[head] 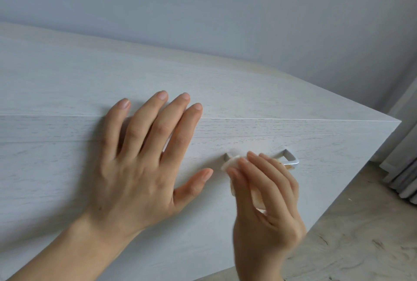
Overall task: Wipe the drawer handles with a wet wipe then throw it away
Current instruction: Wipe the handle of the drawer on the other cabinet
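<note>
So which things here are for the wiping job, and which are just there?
For the job:
- wet wipe, held in the right hand
- metal drawer handle, being wiped
- drawer front, with the left hand flat on it

Just there:
- wall
- grey curtain
- floor

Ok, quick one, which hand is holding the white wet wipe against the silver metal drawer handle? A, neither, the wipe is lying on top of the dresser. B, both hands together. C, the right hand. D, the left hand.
C: the right hand presses the white wet wipe onto the silver metal drawer handle, while the left hand lies flat and empty on the pale wooden dresser front.
</note>
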